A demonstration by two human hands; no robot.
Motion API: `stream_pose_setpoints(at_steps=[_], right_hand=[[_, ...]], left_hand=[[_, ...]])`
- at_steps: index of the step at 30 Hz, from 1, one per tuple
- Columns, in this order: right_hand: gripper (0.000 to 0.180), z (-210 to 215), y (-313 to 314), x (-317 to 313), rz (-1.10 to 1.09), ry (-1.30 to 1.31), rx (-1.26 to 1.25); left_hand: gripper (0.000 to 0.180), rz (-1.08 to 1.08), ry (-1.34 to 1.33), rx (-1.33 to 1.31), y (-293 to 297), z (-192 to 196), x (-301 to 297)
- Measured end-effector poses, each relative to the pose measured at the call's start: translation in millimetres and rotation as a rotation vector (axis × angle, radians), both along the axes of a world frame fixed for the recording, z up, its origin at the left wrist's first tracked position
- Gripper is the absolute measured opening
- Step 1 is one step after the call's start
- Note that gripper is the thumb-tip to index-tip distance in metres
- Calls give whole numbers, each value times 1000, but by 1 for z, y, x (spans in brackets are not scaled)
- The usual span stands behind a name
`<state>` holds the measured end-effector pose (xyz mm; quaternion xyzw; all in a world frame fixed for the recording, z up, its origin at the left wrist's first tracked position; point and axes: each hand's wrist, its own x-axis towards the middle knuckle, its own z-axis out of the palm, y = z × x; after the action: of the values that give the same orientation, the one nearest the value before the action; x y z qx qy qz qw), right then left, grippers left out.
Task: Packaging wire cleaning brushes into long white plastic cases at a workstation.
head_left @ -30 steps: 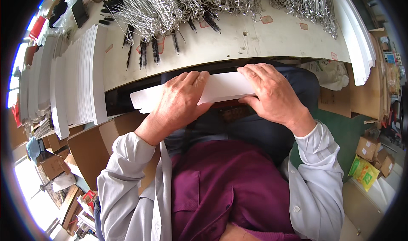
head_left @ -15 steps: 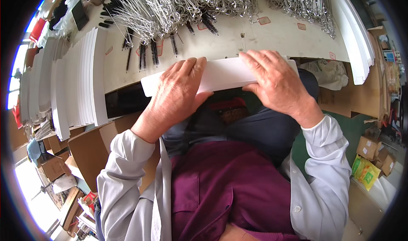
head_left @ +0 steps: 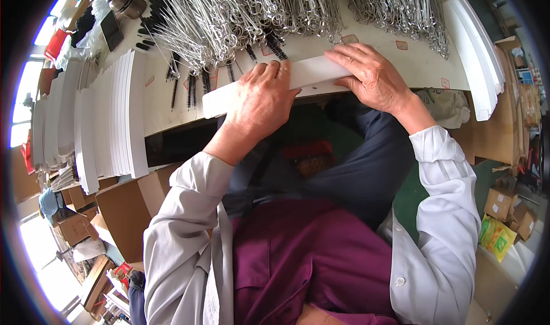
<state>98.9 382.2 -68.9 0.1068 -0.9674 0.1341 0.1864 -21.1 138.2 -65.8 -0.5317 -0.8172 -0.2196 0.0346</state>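
Apparently, the step in hand is shaping or steadying a long white carton [head_left: 317, 71], which the left hand [head_left: 263, 99] and right hand [head_left: 372, 77] both grip over the front edge of the table [head_left: 429, 72]; the next move likely calls for even, light pressure.

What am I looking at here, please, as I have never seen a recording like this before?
There is no machine here, only a person's two bare hands. A wide fisheye camera worn on the head looks down, so straight edges bend. The left hand and right hand hold a long white piece, apparently card, at the near edge of the table. On the table lie bunched metal wires with looped ends and black bristle brushes; white strips are lined up at the left, with further strips at the right.
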Motion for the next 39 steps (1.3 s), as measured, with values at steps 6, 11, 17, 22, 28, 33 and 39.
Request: stream_pose_setpoints(at_steps=[6,11,17,22,28,33,39], right_hand=[[55,-7,-2,2,-25,-4,5],[60,-7,-6,11,9,-52,35],[75,-21,-54,9,-3,-53,87],[62,-33,-68,4,-18,-24,167],[74,-30,-22,31,-239,-19,138],[77,-32,-5,40,-290,-6,162],[75,-20,-5,45,-240,31,113]], left_hand=[[53,70,64,-25,1,-9,10],[62,84,133,97,-1,-24,22],[71,74,229,22,-3,-48,33],[60,61,287,-55,-24,-41,26],[61,107,336,-134,-67,-38,14],[59,105,364,-105,-70,-40,10],[60,91,332,-87,-81,-36,13]])
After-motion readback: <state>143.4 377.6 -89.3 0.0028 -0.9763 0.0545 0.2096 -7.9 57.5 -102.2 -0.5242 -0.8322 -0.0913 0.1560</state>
